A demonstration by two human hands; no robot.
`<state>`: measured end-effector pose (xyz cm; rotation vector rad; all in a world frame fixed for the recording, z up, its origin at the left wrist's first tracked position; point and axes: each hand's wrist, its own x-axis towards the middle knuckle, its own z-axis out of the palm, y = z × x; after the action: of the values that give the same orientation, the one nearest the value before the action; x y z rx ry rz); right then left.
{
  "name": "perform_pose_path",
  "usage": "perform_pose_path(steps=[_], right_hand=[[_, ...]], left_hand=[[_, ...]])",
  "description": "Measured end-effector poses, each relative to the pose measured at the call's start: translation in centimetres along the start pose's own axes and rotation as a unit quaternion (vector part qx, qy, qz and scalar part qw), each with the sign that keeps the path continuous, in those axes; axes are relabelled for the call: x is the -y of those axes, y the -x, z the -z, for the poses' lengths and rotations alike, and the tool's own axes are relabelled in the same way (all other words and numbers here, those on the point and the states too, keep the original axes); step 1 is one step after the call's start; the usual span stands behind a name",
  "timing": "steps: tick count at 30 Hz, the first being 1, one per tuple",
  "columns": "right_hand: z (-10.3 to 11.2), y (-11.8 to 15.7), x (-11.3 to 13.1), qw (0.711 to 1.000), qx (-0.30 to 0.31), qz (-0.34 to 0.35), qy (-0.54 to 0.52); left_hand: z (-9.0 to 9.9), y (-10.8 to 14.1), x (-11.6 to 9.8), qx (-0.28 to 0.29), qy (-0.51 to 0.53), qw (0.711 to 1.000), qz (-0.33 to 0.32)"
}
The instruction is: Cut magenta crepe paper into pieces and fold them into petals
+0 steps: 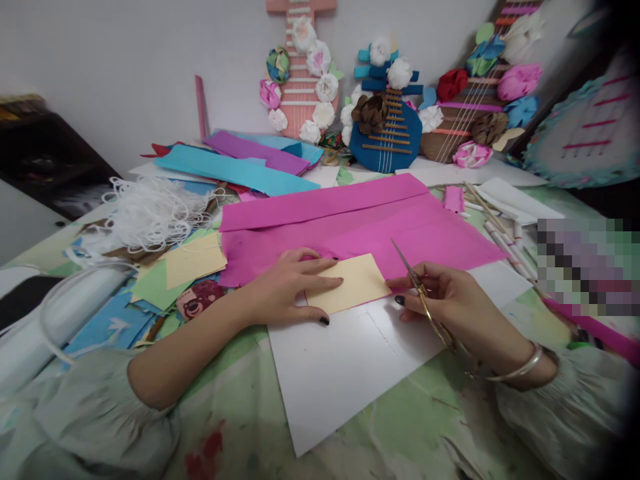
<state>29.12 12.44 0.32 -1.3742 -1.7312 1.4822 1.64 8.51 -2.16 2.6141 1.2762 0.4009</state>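
Note:
Under the spread fingers of my left hand lies a pale yellow paper rectangle, pressed flat. It overlaps the near edge of a large pink sheet and a white board. My right hand is closed around gold-handled scissors, whose blades point up and away to the left. The right fingertips are at the yellow paper's right corner; whether they pinch it is hard to tell. A faint dashed line shows on the white board below.
White string is heaped at the left, beside yellow and green paper pieces. Blue and purple strips lie farther back. Paper-flowered instrument models, including a blue one, lean on the wall. Rolled paper sticks lie at the right.

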Motion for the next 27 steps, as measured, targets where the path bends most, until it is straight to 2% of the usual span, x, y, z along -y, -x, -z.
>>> perform_pose_path(steps=[20, 27], right_hand=[[0.3, -0.4, -0.6, 1.000, 0.014, 0.013, 0.003], [0.4, -0.4, -0.7, 0.999, 0.017, 0.018, 0.028]], left_hand=[[0.3, 0.0, -0.4, 0.017, -0.038, 0.999, -0.006], [0.6, -0.1, -1.6, 0.010, -0.041, 0.999, -0.016]])
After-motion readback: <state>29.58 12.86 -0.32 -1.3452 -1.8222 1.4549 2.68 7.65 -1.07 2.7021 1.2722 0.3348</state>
